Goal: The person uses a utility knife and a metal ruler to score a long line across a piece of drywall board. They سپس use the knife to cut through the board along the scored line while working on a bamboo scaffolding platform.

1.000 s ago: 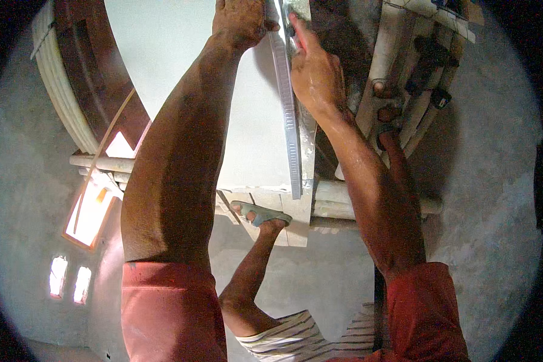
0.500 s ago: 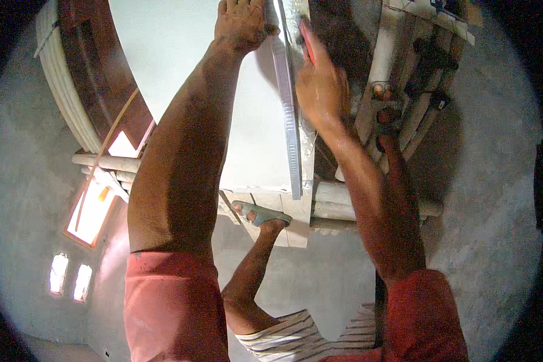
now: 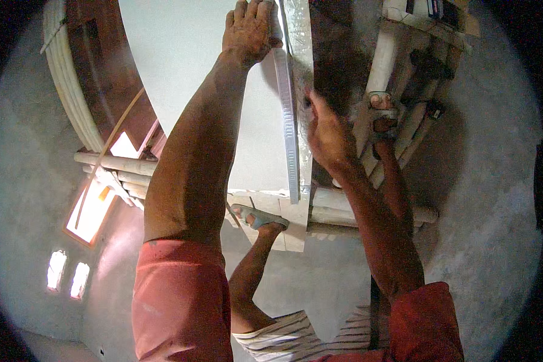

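My left hand [image 3: 247, 33] lies on a large white board [image 3: 193, 54], fingers stretched forward and a little apart, thumb against a long grey straightedge [image 3: 291, 145]. The straightedge runs along the board near its right side, with rows of small marks or slots. To the right of it, a narrow strip [image 3: 303, 45] of the board looks rough and dusty. My right hand [image 3: 332, 136] is closed beside this strip, around a slim red-handled tool. The hand mostly hides the tool now, and its tip is too blurred to make out.
My sandalled feet [image 3: 256, 216] stand wide apart, one on pale planks [image 3: 291, 235], the other on round poles [image 3: 385, 63] at the right. More poles [image 3: 114, 161] cross at the left above a bright opening [image 3: 92, 205]. A thin bent rod [image 3: 117, 127] leans there. Grey walls [image 3: 495, 181] surround everything.
My right hand has moved toward me along the board's right edge, and the red handle has become hidden. My left hand stays on the straightedge; the view has shifted slightly.
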Motion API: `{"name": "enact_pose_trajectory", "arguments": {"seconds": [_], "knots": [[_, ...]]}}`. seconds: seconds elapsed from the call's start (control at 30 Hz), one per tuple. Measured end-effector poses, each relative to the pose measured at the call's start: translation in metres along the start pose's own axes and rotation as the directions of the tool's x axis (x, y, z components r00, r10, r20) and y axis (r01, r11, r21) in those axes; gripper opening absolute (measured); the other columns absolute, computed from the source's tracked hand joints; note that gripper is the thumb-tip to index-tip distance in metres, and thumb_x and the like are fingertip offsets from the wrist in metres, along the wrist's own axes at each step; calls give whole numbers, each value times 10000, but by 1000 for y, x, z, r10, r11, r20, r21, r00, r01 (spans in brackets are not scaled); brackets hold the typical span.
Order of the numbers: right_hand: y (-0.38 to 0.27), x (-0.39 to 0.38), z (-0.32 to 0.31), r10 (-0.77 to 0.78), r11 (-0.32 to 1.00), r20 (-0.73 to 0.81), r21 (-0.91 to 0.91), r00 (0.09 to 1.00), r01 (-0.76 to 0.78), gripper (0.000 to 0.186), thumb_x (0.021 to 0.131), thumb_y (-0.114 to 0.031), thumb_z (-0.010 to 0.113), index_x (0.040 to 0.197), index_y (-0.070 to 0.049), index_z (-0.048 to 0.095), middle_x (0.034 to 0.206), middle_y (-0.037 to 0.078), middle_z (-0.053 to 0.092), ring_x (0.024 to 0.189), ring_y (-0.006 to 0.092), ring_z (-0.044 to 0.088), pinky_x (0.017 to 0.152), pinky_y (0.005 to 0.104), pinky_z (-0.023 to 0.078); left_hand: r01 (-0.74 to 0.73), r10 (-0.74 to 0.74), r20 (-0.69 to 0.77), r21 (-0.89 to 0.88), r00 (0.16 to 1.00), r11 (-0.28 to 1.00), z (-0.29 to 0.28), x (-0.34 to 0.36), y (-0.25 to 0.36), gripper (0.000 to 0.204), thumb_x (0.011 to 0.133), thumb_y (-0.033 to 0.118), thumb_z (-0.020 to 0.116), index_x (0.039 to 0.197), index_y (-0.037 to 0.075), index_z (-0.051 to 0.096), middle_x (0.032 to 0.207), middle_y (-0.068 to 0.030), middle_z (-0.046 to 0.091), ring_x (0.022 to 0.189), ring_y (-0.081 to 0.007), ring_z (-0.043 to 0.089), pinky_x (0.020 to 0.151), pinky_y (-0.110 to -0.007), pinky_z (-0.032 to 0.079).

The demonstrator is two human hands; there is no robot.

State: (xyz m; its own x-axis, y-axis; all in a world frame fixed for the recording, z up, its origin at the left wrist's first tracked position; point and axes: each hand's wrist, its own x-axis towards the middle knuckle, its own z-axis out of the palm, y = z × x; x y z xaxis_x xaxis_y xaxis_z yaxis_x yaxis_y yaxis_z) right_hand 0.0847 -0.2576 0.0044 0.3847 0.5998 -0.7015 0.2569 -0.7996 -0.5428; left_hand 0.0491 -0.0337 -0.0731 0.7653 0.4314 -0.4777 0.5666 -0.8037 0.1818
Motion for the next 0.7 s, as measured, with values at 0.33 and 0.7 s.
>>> {"name": "enact_pose_trajectory", "arguments": {"seconds": [0.33,0.7], "knots": [[-43,84,8,5,1000,-231,-6,973,-7,598,899,-133,478,1455,-306,339,1079,250,640,919,446,640,859,540,499,34,-34,0,-74,999,997,-2,3,-2,940,753,309,789,1467,58,230,1509,-165,275,1397,-416,228,1153,-488,233],[-29,43,-55,-23,939,-159,335,987,76,550,919,41,429,1431,-159,410,1360,155,532,1230,302,539,1019,408,425,11,-9,-76,30,997,999,-7,-1,0,828,782,299,734,1445,95,284,1523,-159,268,1383,-422,266,1134,-525,258]]}}
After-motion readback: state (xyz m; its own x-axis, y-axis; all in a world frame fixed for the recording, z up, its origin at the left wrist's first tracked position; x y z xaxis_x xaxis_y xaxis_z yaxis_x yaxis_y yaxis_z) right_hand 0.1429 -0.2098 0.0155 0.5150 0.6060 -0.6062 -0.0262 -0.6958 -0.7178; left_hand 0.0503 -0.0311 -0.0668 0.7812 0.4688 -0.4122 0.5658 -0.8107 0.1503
